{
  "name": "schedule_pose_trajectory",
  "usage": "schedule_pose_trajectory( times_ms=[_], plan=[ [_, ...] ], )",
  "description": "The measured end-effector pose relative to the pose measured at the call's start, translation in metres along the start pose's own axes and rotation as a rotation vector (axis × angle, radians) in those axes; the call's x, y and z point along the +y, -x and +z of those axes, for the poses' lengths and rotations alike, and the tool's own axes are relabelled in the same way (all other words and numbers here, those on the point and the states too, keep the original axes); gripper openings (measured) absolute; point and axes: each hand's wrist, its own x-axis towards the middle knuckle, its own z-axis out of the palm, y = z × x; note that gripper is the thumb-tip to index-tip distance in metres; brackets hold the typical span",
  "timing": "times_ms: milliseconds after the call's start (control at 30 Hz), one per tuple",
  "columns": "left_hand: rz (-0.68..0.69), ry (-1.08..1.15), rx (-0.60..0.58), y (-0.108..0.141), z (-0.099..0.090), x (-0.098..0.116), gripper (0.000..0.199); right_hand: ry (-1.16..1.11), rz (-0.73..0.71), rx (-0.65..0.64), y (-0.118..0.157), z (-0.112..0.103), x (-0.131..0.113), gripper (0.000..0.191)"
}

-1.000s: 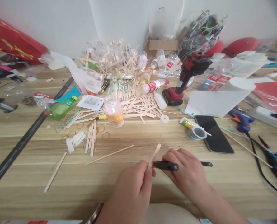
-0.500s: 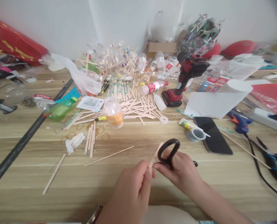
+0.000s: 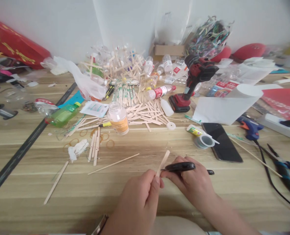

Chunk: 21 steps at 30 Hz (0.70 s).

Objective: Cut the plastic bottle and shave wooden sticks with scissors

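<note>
Pinched between the thumb and fingers of my left hand [image 3: 142, 192] is a wooden craft stick [image 3: 164, 161], its rounded end pointing up and away from me. My right hand [image 3: 192, 179] is closed around a pair of black-handled scissors [image 3: 180, 166], with a handle loop seen edge-on. The blades are mostly hidden by my fingers; a dark tip comes up to the stick's side, close to my left thumb. Both hands are held close together over the front of the wooden table [image 3: 125, 143].
Several craft sticks [image 3: 94, 147] lie left, by a thin wooden skewer [image 3: 114, 164]. A clear jar [image 3: 118, 119] stands before a stick pile [image 3: 147, 114]. To the right are a phone [image 3: 222, 142], a tape roll [image 3: 205, 142], pliers [image 3: 283, 166], a glue gun [image 3: 252, 129] and a drill [image 3: 189, 81].
The scissors have turned in my right hand's grip, so the loop that faced me is now edge-on. My left hand and the craft stick have barely moved.
</note>
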Motion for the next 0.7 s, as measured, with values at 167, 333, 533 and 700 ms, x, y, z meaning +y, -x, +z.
schedule_pose_trajectory(
  times_ms=[167, 333, 533, 700],
  plan=[
    [-0.003, 0.053, -0.035, -0.0008, -0.0005, -0.0001, 0.037, 0.039, -0.018, 0.015, -0.0009, 0.0010, 0.0018, 0.037],
    [-0.028, 0.102, -0.046, 0.0010, -0.0020, 0.0002, 0.037, -0.024, -0.043, -0.005, 0.0011, 0.0021, 0.0051, 0.036],
    [-0.058, 0.122, -0.087, 0.0013, -0.0031, 0.0013, 0.036, -0.099, -0.065, -0.052, 0.0021, 0.0002, 0.0093, 0.035],
    [-0.049, 0.136, -0.069, 0.0026, -0.0028, 0.0040, 0.036, -0.089, -0.042, -0.024, 0.0013, -0.0031, 0.0086, 0.040]
  ],
)
